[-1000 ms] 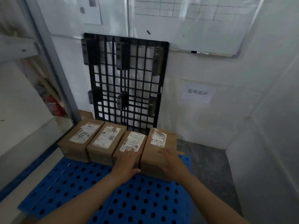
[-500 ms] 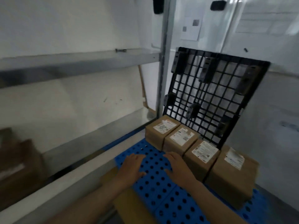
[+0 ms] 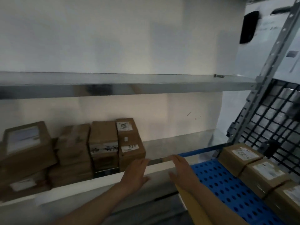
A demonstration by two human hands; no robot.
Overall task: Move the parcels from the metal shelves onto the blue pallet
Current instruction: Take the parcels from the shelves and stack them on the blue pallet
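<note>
- While my left hand (image 3: pixel 137 173) and right hand (image 3: pixel 181 172) hover empty at the front lip of the lower metal shelf (image 3: pixel 81 184), fingers (image 3: pixel 142 161) straight and loosely apart, nothing is gripped. I judge the next grab to be the risk point.
- The parcels left to move sit on that shelf, left of my hands. The nearest parcel (image 3: pixel 129 142) stands on end, touching its neighbour (image 3: pixel 103 143). A one-hand pull likely tips it or drags the neighbour along.
- The lip hides the box bottoms. A low drag could catch there and rock the box forward onto the floor.
- The far-left parcels (image 3: pixel 27 143) look stacked but are blurred, so I can't tell how stable they are. Pulling a lower one may topple the top.
- The upper shelf (image 3: pixel 113 85) is overhead, so a high lift may knock the box.
- The blue pallet (image 3: pixel 227 184) at right carries a row of parcels (image 3: pixel 266 174) beside the black pallet (image 3: pixel 276 119). A sloppy set-down could shove that row or leave a box overhanging.
</note>
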